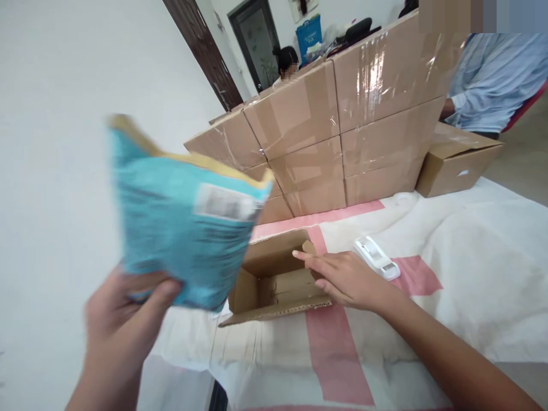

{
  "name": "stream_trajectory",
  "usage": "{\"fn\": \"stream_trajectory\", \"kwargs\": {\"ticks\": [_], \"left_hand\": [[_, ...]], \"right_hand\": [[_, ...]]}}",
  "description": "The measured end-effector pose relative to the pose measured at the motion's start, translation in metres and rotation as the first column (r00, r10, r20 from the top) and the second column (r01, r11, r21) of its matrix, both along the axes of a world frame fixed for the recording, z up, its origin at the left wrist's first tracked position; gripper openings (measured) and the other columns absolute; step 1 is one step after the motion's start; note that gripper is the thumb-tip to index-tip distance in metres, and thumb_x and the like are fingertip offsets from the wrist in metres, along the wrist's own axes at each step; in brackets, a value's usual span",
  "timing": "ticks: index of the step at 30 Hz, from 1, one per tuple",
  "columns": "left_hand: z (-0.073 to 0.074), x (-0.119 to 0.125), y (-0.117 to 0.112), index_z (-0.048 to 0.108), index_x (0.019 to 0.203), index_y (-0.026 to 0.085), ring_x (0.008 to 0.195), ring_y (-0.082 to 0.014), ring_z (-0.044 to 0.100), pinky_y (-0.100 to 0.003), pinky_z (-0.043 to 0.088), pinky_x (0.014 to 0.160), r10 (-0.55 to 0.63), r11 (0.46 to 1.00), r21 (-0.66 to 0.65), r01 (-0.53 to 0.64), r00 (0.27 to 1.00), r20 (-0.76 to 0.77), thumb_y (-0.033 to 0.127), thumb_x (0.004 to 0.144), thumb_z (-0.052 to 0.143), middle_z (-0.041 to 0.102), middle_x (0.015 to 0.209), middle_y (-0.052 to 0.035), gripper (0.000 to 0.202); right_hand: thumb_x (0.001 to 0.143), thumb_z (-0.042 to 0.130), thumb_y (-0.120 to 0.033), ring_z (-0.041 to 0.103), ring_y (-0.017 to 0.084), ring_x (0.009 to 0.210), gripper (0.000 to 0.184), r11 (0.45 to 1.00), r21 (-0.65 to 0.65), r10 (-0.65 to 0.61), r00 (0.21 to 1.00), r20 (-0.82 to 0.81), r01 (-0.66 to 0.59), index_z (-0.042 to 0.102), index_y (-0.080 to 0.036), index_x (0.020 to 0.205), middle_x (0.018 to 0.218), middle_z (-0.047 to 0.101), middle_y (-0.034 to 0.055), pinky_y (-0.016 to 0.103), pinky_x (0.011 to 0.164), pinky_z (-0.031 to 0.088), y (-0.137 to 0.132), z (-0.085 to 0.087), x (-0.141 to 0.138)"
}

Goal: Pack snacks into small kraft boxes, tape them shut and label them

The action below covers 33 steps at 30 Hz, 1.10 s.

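Note:
My left hand grips the lower left edge of a blue plastic packet, raised to the left of the box. The packet has a yellow top edge and a white printed label; motion blurs it a little. An open cardboard box sits on the cloth, with its bare inside showing. My right hand is at the box's right end, fingers stretched out over a flap. Whether those fingers press on the flap, I cannot tell.
A white plastic device lies right of the box on the white and pink cloth. Stacked taped cartons form a wall behind. Another carton stands at the right, near a person in a light blue shirt. A second person's head shows beyond the cartons.

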<state>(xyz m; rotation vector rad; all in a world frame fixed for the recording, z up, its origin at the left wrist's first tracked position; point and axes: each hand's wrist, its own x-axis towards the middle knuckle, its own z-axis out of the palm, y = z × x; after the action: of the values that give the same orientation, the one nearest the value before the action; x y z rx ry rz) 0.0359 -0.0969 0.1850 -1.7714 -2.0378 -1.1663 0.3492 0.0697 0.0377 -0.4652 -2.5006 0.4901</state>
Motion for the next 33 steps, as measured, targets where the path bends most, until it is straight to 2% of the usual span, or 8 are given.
{"fn": "stream_trajectory", "kwargs": {"ticks": [3,6,9,12,16,23,30,33], "left_hand": [[-0.001,0.027,0.055,0.077,0.092,0.035,0.073,-0.0229,0.069,-0.037,0.059,0.066,-0.253,0.923,-0.305,0.233,0.967,-0.029,0.048,0.088,0.063,0.076,0.084,0.0047,0.019],[-0.014,0.041,0.085,0.077,0.108,0.03,0.089,-0.0218,0.072,-0.03,0.057,0.079,-0.428,0.654,-0.692,0.306,0.904,-0.006,0.046,0.099,0.05,0.078,0.103,-0.0017,0.032],[-0.038,0.044,0.093,0.074,0.12,0.031,0.104,-0.0216,0.071,-0.031,0.053,0.091,-0.573,0.469,-0.821,0.325,0.82,-0.002,0.038,0.105,0.042,0.077,0.116,-0.0014,0.036],[-0.061,0.047,0.094,0.073,0.124,0.031,0.109,-0.021,0.07,-0.033,0.052,0.097,-0.672,0.426,-0.827,0.366,0.741,-0.018,0.03,0.106,0.039,0.075,0.123,-0.0015,0.038],[-0.077,0.049,0.093,0.069,0.13,0.029,0.117,-0.0229,0.066,-0.039,0.051,0.103,-0.712,0.482,-0.79,0.38,0.694,-0.101,0.029,0.104,0.045,0.072,0.129,-0.004,0.035],[-0.103,-0.013,0.06,0.07,0.121,0.025,0.124,-0.0282,0.061,-0.047,0.049,0.104,-0.299,0.941,-0.221,0.257,0.935,-0.189,0.039,0.099,0.056,0.067,0.134,-0.0096,0.029],[-0.181,-0.042,0.029,0.041,0.157,0.021,0.133,-0.0381,0.058,-0.062,0.034,0.118,-0.411,0.876,-0.085,0.475,0.827,0.383,0.087,0.086,0.032,0.074,0.122,-0.0162,0.097],[-0.188,-0.015,0.031,0.021,0.164,0.026,0.14,-0.0342,0.053,-0.058,0.033,0.121,-0.139,0.969,-0.139,0.204,0.916,0.377,0.071,0.092,0.051,0.069,0.134,-0.0138,0.09]], "right_hand": [[0.106,0.031,-0.031,0.07,0.019,0.074,0.037,0.985,0.173,0.032,0.952,-0.304,0.022,0.06,-0.018,0.124,0.105,0.077,0.0103,0.032,0.065,0.05,0.01,-0.016,-0.002],[0.105,0.031,-0.026,0.067,0.019,0.069,0.032,0.968,0.232,0.051,0.825,-0.563,0.099,0.063,-0.019,0.103,0.086,0.074,0.0086,0.031,0.062,0.049,0.019,-0.029,-0.005],[0.103,0.034,-0.023,0.064,0.018,0.066,0.028,0.972,0.195,0.021,0.775,-0.632,0.133,0.062,-0.019,0.1,0.077,0.068,0.0059,0.031,0.062,0.05,0.023,-0.033,-0.008],[0.101,0.036,-0.02,0.064,0.019,0.065,0.025,0.973,0.188,0.02,0.764,-0.645,0.133,0.061,-0.02,0.099,0.076,0.067,0.0058,0.032,0.061,0.05,0.023,-0.032,-0.008],[0.1,0.036,-0.022,0.067,0.021,0.072,0.024,0.969,0.195,0.017,0.748,-0.664,0.152,0.059,-0.021,0.105,0.082,0.068,0.0073,0.033,0.063,0.053,0.023,-0.035,-0.009],[0.089,0.049,-0.024,0.066,0.027,0.1,0.023,0.971,0.202,0.058,0.698,-0.714,0.126,0.056,-0.024,0.11,0.103,0.066,0.011,0.043,0.081,0.054,0.021,-0.043,-0.015],[0.099,0.036,-0.036,0.055,0.031,0.121,0.032,0.976,0.125,0.213,0.902,-0.375,-0.178,0.066,-0.022,0.097,0.1,0.071,0.0084,0.052,0.099,0.04,0.027,-0.049,-0.024],[0.103,0.034,-0.04,0.047,0.032,0.129,0.037,1.0,0.002,0.011,0.845,-0.534,-0.012,0.066,-0.022,0.099,0.121,0.061,0.0124,0.054,0.107,0.039,0.027,-0.058,-0.029]]}}
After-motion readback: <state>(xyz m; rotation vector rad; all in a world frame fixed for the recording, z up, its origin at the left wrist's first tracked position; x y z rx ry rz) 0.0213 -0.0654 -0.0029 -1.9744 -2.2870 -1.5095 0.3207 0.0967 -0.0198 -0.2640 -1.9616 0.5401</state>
